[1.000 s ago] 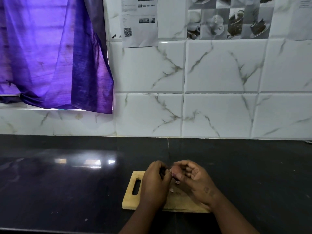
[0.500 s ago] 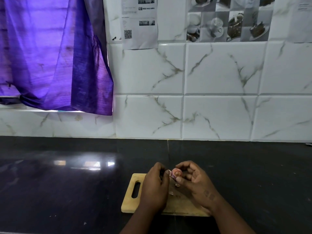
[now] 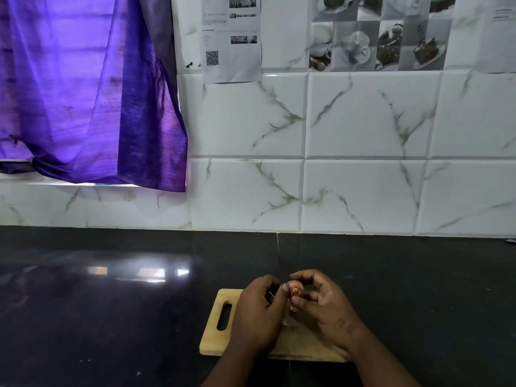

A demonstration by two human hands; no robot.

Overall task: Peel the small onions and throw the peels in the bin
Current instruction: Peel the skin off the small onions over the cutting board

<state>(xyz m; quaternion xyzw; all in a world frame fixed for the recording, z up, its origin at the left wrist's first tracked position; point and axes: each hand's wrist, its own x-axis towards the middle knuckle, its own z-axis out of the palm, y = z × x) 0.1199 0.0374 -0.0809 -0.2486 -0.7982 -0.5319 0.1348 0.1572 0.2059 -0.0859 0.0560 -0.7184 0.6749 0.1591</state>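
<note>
Two hands meet above the wooden cutting board (image 3: 223, 342), and between their fingertips sits one small onion (image 3: 296, 290). The right hand (image 3: 326, 311) has its fingers curled around the onion from behind and from below, so the onion is held up in the air, a little above the far edge of the board. Its pale orange end faces the camera. The left hand (image 3: 259, 317) is also curled, and its thumb tip touches the left side of the onion. Something thin and dark shows inside the left hand, but I cannot tell what it is. Both forearms come up from the bottom edge of the view.

The board lies on a black countertop (image 3: 111, 317), with its handle slot on the left side. Some small pale bits lie on the board under the hands. Behind the counter stands a wall of white marbled tiles (image 3: 363, 191). A purple curtain (image 3: 83, 93) hangs at the upper left, and a printed paper sheet (image 3: 231, 37) is stuck on the tiles.
</note>
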